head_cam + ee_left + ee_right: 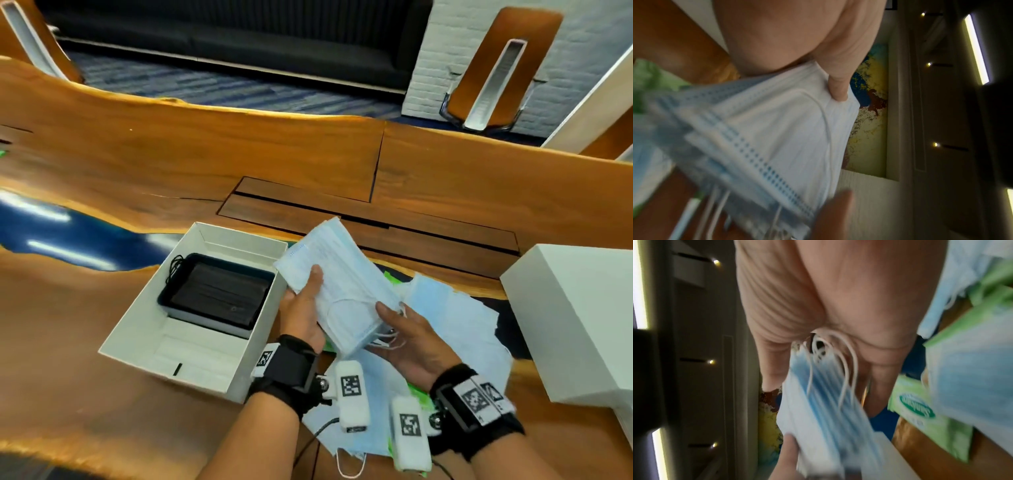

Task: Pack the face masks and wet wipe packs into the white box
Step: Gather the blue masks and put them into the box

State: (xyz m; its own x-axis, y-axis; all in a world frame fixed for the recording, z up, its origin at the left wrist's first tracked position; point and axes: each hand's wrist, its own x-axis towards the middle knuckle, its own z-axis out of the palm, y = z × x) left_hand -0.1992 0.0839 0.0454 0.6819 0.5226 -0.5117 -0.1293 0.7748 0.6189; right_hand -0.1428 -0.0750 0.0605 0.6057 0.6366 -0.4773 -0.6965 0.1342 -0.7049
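A stack of light-blue face masks point(337, 281) is held up between both hands, just right of the white box point(137, 329). My left hand point(305, 301) grips its left edge, thumb on top. My right hand point(407, 332) holds the near right end, where the ear loops point(840, 369) hang out. In the left wrist view my thumb presses on the mask stack point(777, 129). Inside the white box lies a pack of black masks point(219, 294). More blue masks point(455, 315) lie loose on the table under my hands. Green wet wipe packs point(920, 415) lie among them.
A white box lid point(575, 318) stands at the right on the wooden table point(171, 161). A recessed panel point(342, 212) sits in the table behind the masks. Chairs stand beyond the far edge.
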